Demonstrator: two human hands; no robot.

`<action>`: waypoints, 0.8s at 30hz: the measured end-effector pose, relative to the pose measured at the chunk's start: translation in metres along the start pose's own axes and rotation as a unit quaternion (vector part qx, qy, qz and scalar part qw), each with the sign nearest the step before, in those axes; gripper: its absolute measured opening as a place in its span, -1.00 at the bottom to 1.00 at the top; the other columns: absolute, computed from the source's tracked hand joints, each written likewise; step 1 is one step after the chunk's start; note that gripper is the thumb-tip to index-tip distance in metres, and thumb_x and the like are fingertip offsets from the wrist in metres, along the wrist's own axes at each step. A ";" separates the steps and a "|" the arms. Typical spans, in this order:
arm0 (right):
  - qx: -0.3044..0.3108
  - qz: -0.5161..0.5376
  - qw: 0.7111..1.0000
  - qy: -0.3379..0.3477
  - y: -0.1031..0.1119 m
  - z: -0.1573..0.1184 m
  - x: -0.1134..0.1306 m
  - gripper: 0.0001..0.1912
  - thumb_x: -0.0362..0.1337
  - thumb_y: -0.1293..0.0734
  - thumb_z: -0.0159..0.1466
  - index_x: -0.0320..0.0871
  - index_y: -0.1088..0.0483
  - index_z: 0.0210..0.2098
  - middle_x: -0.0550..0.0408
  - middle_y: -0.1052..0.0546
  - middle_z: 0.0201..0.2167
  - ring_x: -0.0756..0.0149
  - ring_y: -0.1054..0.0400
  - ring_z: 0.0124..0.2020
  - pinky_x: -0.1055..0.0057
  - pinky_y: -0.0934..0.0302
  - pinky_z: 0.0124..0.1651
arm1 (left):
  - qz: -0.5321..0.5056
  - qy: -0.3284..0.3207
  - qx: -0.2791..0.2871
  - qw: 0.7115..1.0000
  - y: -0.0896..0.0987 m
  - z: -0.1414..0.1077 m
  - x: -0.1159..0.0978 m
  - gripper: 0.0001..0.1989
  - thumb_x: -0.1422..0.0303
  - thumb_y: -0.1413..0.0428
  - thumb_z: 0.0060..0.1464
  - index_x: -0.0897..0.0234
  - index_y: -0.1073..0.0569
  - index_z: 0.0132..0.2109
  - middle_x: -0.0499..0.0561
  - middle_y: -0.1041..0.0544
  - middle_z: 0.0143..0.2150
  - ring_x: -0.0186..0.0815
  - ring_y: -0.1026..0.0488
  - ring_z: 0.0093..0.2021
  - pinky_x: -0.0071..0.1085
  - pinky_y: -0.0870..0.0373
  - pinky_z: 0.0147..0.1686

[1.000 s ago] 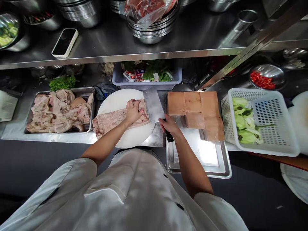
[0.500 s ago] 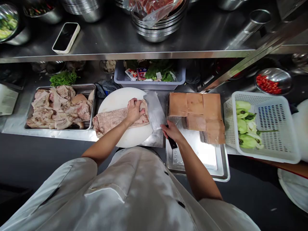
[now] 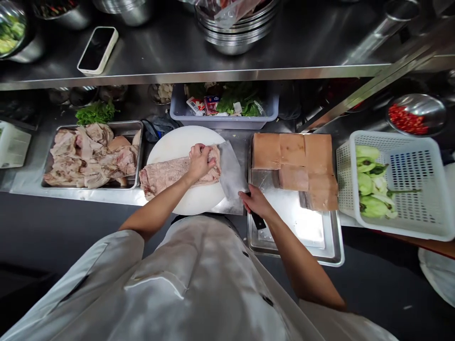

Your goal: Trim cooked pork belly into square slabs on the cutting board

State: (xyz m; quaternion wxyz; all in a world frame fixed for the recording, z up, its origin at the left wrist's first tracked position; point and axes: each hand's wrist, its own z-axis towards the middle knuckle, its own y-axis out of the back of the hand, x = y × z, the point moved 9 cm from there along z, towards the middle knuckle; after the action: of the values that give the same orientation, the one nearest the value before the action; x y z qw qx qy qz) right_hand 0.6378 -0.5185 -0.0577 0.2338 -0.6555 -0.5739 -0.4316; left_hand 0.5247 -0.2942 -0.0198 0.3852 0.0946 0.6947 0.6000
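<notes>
A long slab of pale cooked pork (image 3: 165, 176) lies across a round white cutting board (image 3: 167, 143). On its right part rests my left hand (image 3: 201, 162), fingers bent and closed on the meat. My right hand (image 3: 256, 201) is wrapped round the dark handle of a cleaver (image 3: 231, 170). The broad blade stands just at the slab's right end, over the board's right edge; whether it touches the meat I cannot tell. Right of the board, square blocks of pork with tan skin (image 3: 292, 150) sit in a metal tray (image 3: 261, 234).
At left, a metal tray (image 3: 139, 163) holds more pork pieces. Behind the board stands a grey-blue bin (image 3: 223, 123) with greens and packets. A white basket (image 3: 408, 227) of green vegetables is at far right. Above runs a steel shelf (image 3: 159, 61) with a phone (image 3: 97, 49) and bowls.
The cleaver has moved slightly to the right, away from the pork slab's end. My left hand keeps its place on the meat. The whole view has shifted a little.
</notes>
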 end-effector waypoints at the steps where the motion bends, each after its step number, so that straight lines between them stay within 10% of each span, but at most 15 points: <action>1: -0.003 0.001 1.000 0.000 -0.003 0.006 0.005 -0.69 -0.13 -0.37 0.34 0.00 -0.13 -0.36 0.34 -0.31 -0.77 0.39 -0.15 -0.80 0.46 0.00 -0.70 | 0.003 0.003 -0.002 1.000 0.000 0.001 0.001 -0.56 0.26 -0.18 0.18 0.18 -0.46 0.19 0.24 -0.29 0.18 0.11 -0.22 0.22 0.06 -0.26 0.21; 5: -0.036 0.068 0.997 -0.022 -0.018 0.043 0.024 -0.73 -0.19 -0.36 0.35 -0.01 -0.14 -0.32 0.37 -0.29 -0.72 0.43 -0.14 -0.78 0.49 -0.03 -0.69 | 0.009 -0.001 -0.005 1.000 0.002 0.006 0.004 -0.55 0.23 -0.17 0.19 0.19 -0.46 0.20 0.25 -0.29 0.18 0.12 -0.21 0.22 0.07 -0.26 0.19; 11: 0.008 0.044 0.999 -0.011 -0.031 0.005 -0.006 -0.68 -0.06 -0.35 0.33 0.00 -0.11 -0.31 0.37 -0.32 -0.73 0.39 -0.18 -0.79 0.49 -0.05 -0.71 | 0.006 -0.026 0.011 1.000 0.001 0.005 0.002 -0.59 0.21 -0.17 0.19 0.16 -0.48 0.17 0.23 -0.28 0.16 0.11 -0.21 0.20 0.06 -0.25 0.19; 18: -0.066 0.049 0.997 -0.001 -0.041 0.042 0.025 -0.79 -0.22 -0.30 0.38 0.00 -0.14 -0.29 0.36 -0.28 -0.72 0.38 -0.18 -0.76 0.47 -0.07 -0.68 | 0.020 -0.018 0.015 1.000 0.006 0.007 0.008 -0.60 0.20 -0.15 0.21 0.15 -0.46 0.17 0.24 -0.29 0.14 0.15 -0.21 0.21 0.07 -0.24 0.18; 24: 0.030 0.033 0.999 -0.001 -0.054 0.004 0.002 -0.71 -0.05 -0.33 0.36 0.00 -0.15 -0.31 0.32 -0.32 -0.73 0.36 -0.21 -0.78 0.46 -0.07 -0.70 | 0.015 -0.018 0.025 0.999 0.006 0.008 0.008 -0.66 0.22 -0.16 0.21 0.14 -0.49 0.11 0.21 -0.31 0.08 0.10 -0.24 0.15 0.05 -0.28 0.14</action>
State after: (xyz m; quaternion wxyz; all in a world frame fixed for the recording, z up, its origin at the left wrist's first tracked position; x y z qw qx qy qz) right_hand 0.5870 -0.5019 -0.0682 0.2666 -0.6675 -0.5648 -0.4054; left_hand 0.5225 -0.2814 -0.0177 0.3862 0.1258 0.7010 0.5863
